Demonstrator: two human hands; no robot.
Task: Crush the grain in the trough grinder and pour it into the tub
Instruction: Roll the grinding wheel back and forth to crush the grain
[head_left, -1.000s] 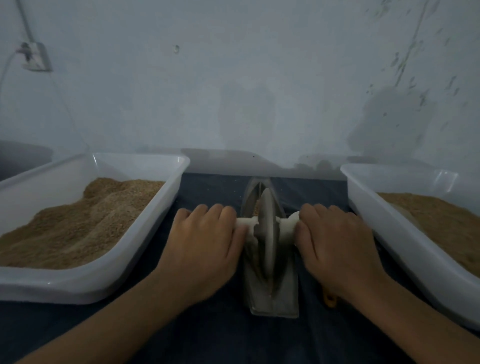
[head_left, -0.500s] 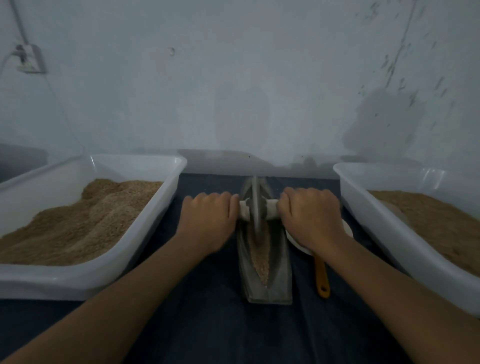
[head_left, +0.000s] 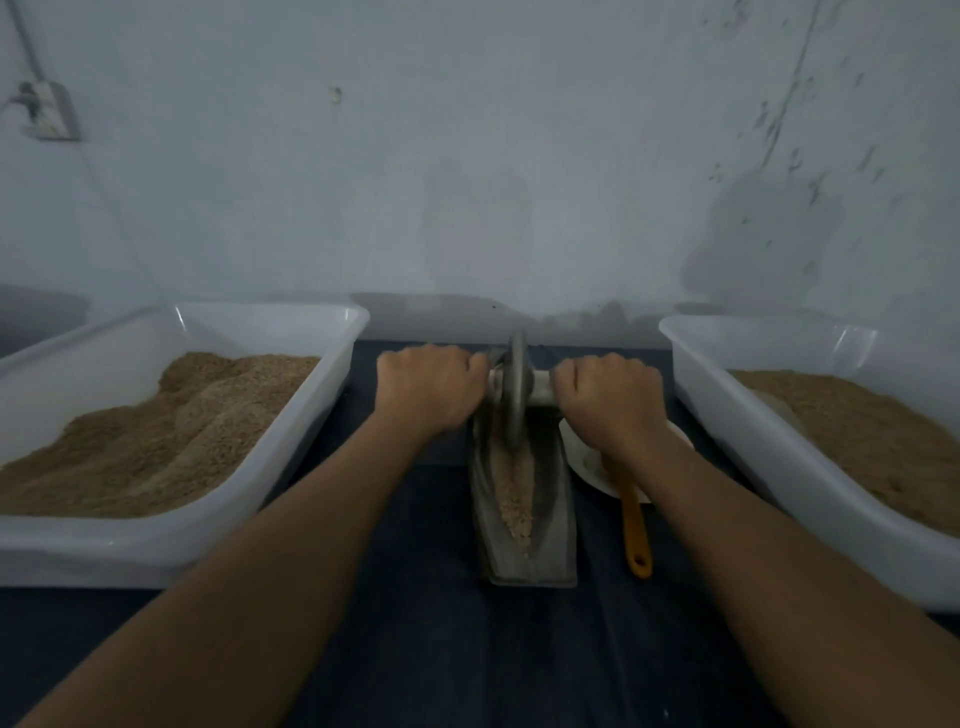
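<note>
A grey boat-shaped trough grinder (head_left: 556, 540) stands on the dark cloth in the middle, with pale crushed grain (head_left: 515, 499) lying along its groove. The metal grinding wheel (head_left: 516, 395) sits upright at the trough's far end. My left hand (head_left: 428, 392) grips the wheel's axle handle on the left side, and my right hand (head_left: 608, 397) grips the axle (head_left: 541, 388) on the right. Both arms are stretched forward. A white tub (head_left: 291, 447) holding brown grain stands to the left, and another white tub (head_left: 737, 441) with grain stands to the right.
A white plate (head_left: 587, 457) with an orange-handled utensil (head_left: 636, 535) lies between the trough and the right tub, partly under my right wrist. A pale wall rises just behind the trough, with a socket (head_left: 44, 109) at upper left.
Both hands have rolled the wheel away from me, from the trough's near half to its far end. The grain in the groove and the plate are now uncovered.
</note>
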